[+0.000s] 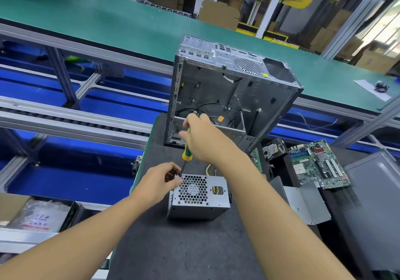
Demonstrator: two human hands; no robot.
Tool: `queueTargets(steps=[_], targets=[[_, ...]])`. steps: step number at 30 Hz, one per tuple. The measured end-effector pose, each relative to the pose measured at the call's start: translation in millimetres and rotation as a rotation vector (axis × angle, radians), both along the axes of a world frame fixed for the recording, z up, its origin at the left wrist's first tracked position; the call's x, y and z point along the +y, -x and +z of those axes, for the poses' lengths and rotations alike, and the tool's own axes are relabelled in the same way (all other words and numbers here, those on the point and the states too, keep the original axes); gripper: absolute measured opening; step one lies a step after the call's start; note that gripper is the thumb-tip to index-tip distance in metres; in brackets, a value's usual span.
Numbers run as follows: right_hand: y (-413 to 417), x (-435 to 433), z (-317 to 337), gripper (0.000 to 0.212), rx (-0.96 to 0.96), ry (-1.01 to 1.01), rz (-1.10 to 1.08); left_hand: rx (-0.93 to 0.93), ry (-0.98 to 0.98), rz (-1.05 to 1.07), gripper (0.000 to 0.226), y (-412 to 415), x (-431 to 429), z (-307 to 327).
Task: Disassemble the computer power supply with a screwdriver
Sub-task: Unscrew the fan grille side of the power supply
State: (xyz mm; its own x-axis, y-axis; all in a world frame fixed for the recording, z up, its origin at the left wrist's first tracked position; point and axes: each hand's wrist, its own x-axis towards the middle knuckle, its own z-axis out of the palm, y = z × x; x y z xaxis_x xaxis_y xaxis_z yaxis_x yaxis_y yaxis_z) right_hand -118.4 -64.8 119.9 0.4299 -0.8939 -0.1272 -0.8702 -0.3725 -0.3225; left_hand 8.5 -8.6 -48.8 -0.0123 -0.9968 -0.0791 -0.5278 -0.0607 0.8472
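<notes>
A long green conveyor belt [108, 20] runs across the far side of the scene. In front of it lies the dark tabletop [184, 247], and at its far end an open, gutted computer case [216, 89] stands upright with loose cables in its bottom. A grey metal panel [372, 204] lies at the right edge. The power supply [199, 204], a grey metal box, sits on the tabletop near the middle, well in front of the case. Its honeycomb fan grille faces up and yellow wires trail from its far side. To the right, apart from it, a green motherboard [318, 165] rests on other parts, with a hard drive [273, 149] just beside it.

The right hand [203, 139] is closed round the handle of a yellow and green screwdriver [185, 153]. The screwdriver is tilted, and its tip is down at the far left corner of the power supply's top face. The left hand [155, 184] grips that same corner, its fingers curled over the edge right beside the tip.
</notes>
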Motion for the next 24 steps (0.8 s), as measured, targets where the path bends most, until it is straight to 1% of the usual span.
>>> queueTargets(steps=[6, 11, 15, 16, 19, 20, 21, 24], targets=[[3.0, -0.3, 1.6, 0.019, -0.035, -0.031, 0.031, -0.025, 0.001, -0.011, 0.011, -0.9, -1.3, -1.4], [3.9, -1.0, 8.0, 0.023, -0.052, -0.082, 0.053, -0.040, 0.009, -0.011, 0.011, -0.3, -2.7, -1.4], [3.7, -0.4, 8.3, 0.023, -0.056, -0.075, 0.028, -0.035, 0.014, -0.016, 0.012, -0.3, -1.9, -2.1], [3.4, 0.5, 6.2, 0.026, -0.038, -0.050, 0.016, -0.034, 0.019, -0.018, 0.013, -0.4, -1.7, -2.5], [3.1, 1.2, 1.5, 0.051, 0.078, 0.061, -0.052, -0.031, 0.028, -0.022, 0.013, -0.7, -1.2, -3.4], [3.4, 0.3, 2.0, 0.055, 0.100, 0.090, -0.076, -0.027, 0.027, -0.023, 0.013, -0.6, -1.3, -3.7], [4.1, -0.6, 3.8, 0.054, 0.111, 0.106, -0.084, -0.023, 0.025, -0.023, 0.014, -0.6, -1.5, -4.2], [3.5, -0.7, 9.3, 0.036, 0.165, 0.146, 0.033, -0.014, 0.020, -0.015, 0.014, -0.9, -1.3, -5.3]])
